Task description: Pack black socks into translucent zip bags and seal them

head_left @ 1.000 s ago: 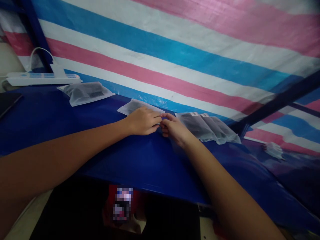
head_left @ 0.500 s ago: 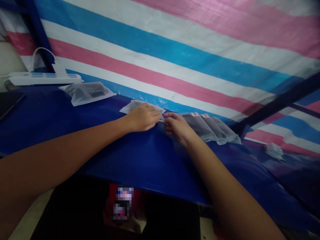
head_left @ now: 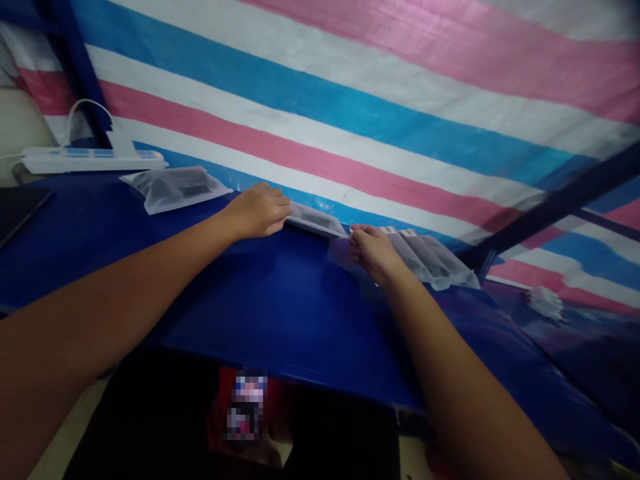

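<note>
Spanning both hands, the pouch (head_left: 317, 221) is pinched in each closed grip.

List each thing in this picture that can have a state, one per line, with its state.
Left hand: closed on one end of the pouch.
Right hand: pinching a clear strip by the pouch's other end.
Pouch: flat, lifted at an angle off the table.
Pouch stack: lying fanned, untouched.
Far pouch: lying flat, apart.
Power strip: one plug in.
Table: covered in blue sheet.

Glossy blue tabletop (head_left: 280, 300) — frosted plastic pouches (head_left: 430, 257), woven striped tarpaulin (head_left: 350, 100)
</note>
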